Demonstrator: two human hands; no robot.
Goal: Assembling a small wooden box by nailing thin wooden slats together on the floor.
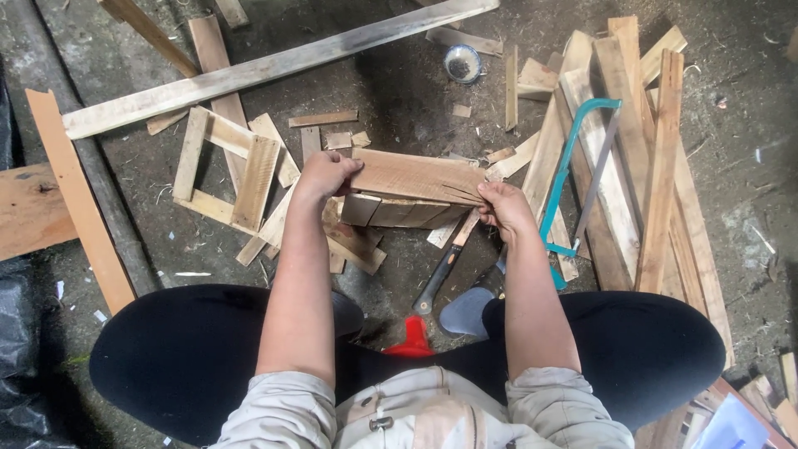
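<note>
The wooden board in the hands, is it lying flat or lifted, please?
Lifted: both hands, left and right, grip the board ends.

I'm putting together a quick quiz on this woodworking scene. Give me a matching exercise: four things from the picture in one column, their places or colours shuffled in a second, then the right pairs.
Things:
1. wooden board
2. hacksaw
3. small round tin
4. hammer

Descriptions:
A. teal frame, lying on the planks at the right
B. held at both ends by the left hand and right hand
C. on the ground between the person's knees, dark handle
D. on the ground at the top, beyond the board

Pairs: 1-B, 2-A, 3-D, 4-C
</note>
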